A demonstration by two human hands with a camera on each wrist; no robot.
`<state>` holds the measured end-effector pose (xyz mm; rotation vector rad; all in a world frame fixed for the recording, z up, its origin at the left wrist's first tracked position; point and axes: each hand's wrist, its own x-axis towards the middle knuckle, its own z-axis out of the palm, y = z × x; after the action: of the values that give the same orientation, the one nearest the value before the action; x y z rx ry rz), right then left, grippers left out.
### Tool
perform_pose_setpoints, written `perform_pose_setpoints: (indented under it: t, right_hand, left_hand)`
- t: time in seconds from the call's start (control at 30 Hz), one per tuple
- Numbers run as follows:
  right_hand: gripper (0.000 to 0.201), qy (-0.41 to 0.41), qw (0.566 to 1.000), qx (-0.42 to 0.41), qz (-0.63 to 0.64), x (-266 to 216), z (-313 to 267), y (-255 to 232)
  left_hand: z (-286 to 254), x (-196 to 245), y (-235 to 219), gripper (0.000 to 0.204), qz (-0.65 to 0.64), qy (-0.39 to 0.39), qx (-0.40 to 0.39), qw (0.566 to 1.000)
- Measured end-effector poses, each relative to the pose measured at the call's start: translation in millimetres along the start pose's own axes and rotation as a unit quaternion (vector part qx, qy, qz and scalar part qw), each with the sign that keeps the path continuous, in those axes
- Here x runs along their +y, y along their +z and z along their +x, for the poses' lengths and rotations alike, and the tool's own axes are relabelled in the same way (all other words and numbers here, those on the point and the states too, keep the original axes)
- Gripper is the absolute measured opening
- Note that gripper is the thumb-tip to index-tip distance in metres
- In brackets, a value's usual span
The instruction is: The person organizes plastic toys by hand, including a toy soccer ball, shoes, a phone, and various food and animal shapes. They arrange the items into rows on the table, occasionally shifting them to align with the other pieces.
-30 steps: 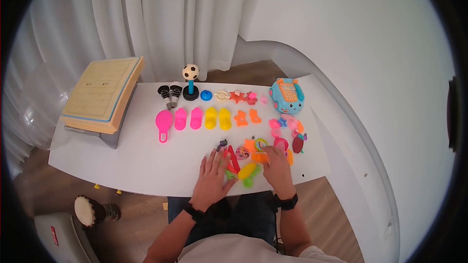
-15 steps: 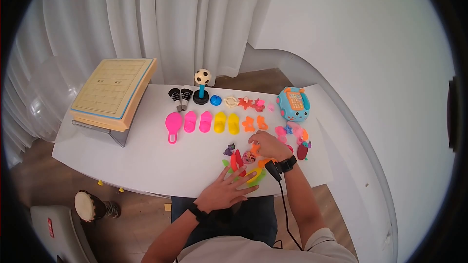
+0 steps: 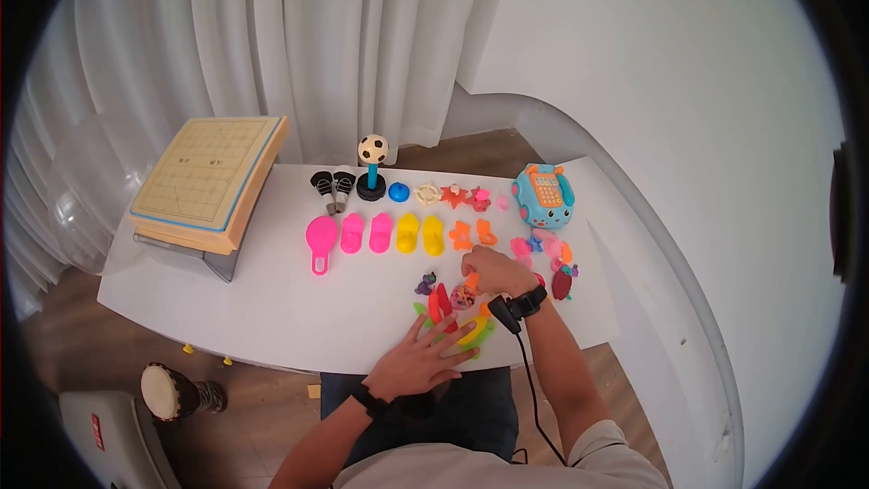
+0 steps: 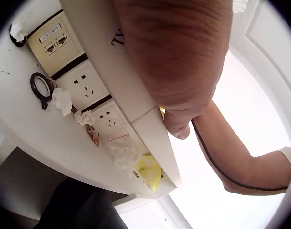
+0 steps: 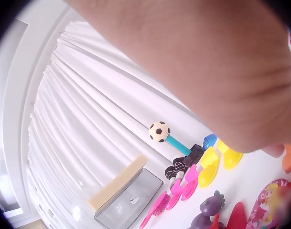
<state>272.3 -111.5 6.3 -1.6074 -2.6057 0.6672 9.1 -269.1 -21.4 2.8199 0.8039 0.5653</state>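
Note:
In the head view my left hand lies with fingers spread at the table's front edge, its fingertips over red pieces and beside a yellow piece with green around it. My right hand is bent down above the toys, its fingertips hidden beneath it. An orange piece shows by its thumb side, just above a round picture disc. Whether those fingers hold anything cannot be seen. A purple figure stands left of the disc; the right wrist view also shows the purple figure.
Behind the hands are rows of pink shoes, yellow shoes and orange pieces. A football stand is at the back, a toy phone at the back right, a board on a rack at the left.
My right hand has moved left and away from me, from the green-yellow round piece to beside the picture disc. My left hand has moved right and nearer me, its fingers spreading.

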Motion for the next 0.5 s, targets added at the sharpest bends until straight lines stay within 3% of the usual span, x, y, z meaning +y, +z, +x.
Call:
perform_pose_setpoints:
  t: [0.23,0.5]
  right_hand:
    - [0.043,-0.010,0.999,-0.031,0.018,5,4,-1]
    - [0.043,-0.025,1.000,0.001,-0.002,4,6,2]
  left_hand:
    - [0,1,-2,0.053,-0.006,-0.004,0.001,1.000]
    - [1,2,-6,0.053,-0.003,-0.002,-0.001,1.000]
